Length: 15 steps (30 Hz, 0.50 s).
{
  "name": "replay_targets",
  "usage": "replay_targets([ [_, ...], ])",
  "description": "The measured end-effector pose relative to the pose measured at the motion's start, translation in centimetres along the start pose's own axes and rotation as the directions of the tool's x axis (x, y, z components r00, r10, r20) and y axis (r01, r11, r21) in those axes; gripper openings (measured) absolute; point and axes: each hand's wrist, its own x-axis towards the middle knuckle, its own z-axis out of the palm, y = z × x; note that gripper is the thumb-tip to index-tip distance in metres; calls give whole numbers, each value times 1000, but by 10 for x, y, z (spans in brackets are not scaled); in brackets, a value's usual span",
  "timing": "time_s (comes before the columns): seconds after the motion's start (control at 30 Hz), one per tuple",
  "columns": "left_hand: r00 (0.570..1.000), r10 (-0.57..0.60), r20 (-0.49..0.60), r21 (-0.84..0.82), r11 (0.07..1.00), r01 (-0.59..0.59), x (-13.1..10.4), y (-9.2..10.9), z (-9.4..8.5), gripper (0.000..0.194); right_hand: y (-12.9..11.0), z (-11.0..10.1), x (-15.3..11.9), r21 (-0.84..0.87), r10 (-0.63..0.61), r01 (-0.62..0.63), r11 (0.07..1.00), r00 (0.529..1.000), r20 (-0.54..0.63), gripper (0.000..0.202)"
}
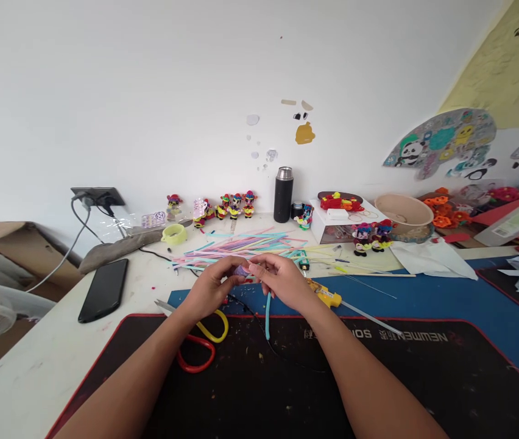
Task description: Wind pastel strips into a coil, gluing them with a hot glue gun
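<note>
Closely, left fingers (231,261) pinch a purple piece (240,271); right fingers (259,271) clasp a blue strip (267,318).

A fuzzy strip (267,317) is showing light blue beside a small piece (241,271) blending purple and pink, while a pile of stems (241,249) is mixing pink, lilac, aqua and pale yellow on a white table (26,372). Scissors (214,339) are sporting one red and one yellow handle loop over a black mat (241,396) trimmed in red and carrying pale lettering (424,336). A blue sheet (424,294) is setting off a bright yellow glue gun (328,297). A black flask (282,200) is wearing a silver cap (284,173), and figurines (236,207) are flaunting red, yellow, blue and black.
</note>
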Motion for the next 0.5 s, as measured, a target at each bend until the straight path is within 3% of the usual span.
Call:
replay_targets([
  [0.2,1000,-9,10,-68,998,10,-1,2,0,21,-3,4,-2,121,102,-116,986,988,114,44],
  [0.5,1000,-16,5,-53,998,16,0,3,1,21,1,4,-2,163,106,-121,979,990,98,46],
])
